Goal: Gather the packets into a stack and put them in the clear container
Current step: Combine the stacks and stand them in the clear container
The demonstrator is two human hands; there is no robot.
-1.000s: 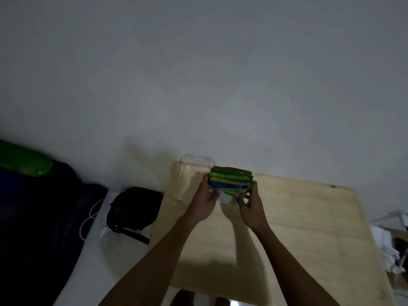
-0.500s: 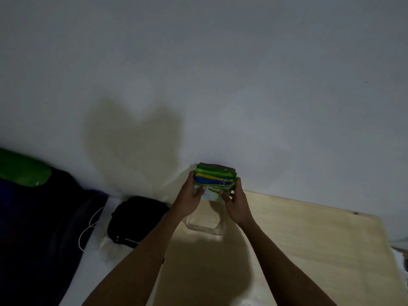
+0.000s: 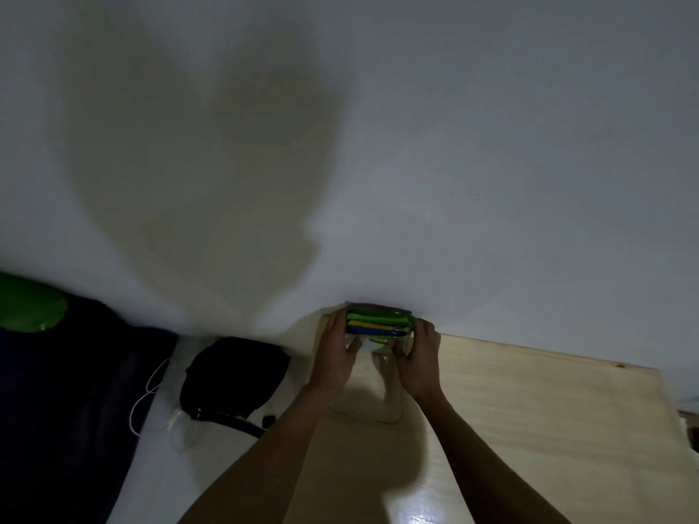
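A stack of packets (image 3: 378,322) in green, yellow, blue and purple is held between both my hands. My left hand (image 3: 336,351) grips its left end and my right hand (image 3: 420,357) its right end. The stack hangs above the far end of the clear container (image 3: 372,402), which lies on the wooden table (image 3: 529,429) near its far left corner. The container's far part is hidden behind my hands. Whether the stack touches the container cannot be told.
A black bag (image 3: 234,376) with a strap lies left of the table, beside a white cable (image 3: 145,399). A green object (image 3: 30,306) sits at the far left on dark cloth. A white wall stands right behind the table.
Both hands carried the stack left from the table's middle to above the clear container. The camera view has tilted and moved closer.
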